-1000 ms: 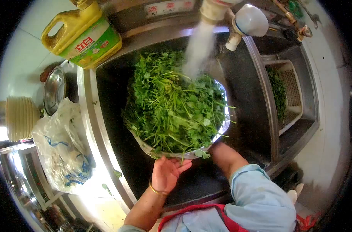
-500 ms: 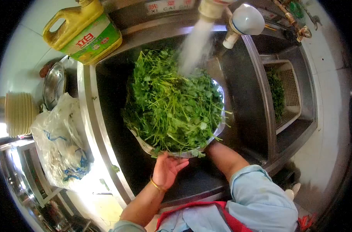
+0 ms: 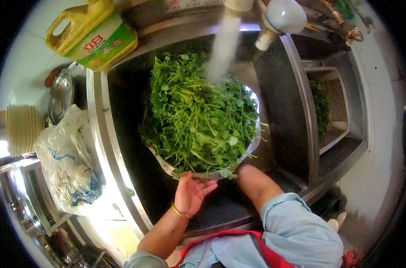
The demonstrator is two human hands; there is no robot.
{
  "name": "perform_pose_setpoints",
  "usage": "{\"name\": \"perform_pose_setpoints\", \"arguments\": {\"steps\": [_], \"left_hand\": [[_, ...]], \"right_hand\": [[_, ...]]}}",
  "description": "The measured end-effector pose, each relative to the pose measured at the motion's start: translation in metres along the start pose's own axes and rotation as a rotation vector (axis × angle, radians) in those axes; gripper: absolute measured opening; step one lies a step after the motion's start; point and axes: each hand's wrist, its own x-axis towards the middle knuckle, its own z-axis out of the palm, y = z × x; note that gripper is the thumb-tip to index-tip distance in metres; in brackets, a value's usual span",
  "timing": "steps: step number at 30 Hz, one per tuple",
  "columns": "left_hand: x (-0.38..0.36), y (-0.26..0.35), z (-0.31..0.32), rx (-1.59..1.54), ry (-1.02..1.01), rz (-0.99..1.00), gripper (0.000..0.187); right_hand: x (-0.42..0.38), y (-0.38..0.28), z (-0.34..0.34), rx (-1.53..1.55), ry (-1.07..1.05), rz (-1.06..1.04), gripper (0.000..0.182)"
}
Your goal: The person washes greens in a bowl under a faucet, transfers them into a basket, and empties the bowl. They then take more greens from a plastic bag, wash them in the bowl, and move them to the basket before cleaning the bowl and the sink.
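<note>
A big heap of leafy green herbs, looking like cilantro (image 3: 198, 116), fills a white container (image 3: 255, 144) in the dark sink basin (image 3: 127, 147). Water from the tap (image 3: 239, 4) pours onto the far side of the heap. My left hand (image 3: 190, 196), with a yellow bangle at the wrist, holds the container's near rim, palm turned up and fingers at the edge. My right forearm reaches under the container's near right side. The right hand itself is hidden below the container and leaves, so its fingers do not show.
A yellow detergent jug (image 3: 93, 38) stands on the left ledge. Below it are a metal dish (image 3: 61, 96), stacked plates (image 3: 22, 130) and a clear plastic bag (image 3: 69, 161). In the right basin sits a white basket (image 3: 339, 105) with greens. A second tap (image 3: 265, 39) hangs near the divider.
The view has shifted slightly, and some leaves on the heap lie differently. My left hand stays at the near rim, and my right hand remains hidden. Water keeps running.
</note>
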Motion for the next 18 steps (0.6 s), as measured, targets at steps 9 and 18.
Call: {"name": "perform_pose_setpoints", "arguments": {"steps": [9, 18], "left_hand": [[0.012, -0.009, -0.012, -0.04, 0.102, -0.066, 0.044], [0.011, -0.012, -0.008, -0.056, 0.284, -0.168, 0.036]], "right_hand": [[-0.051, 0.016, -0.039, -0.004, -0.075, 0.0, 0.03], [-0.144, 0.018, -0.25, -0.06, -0.293, -0.262, 0.031]]}}
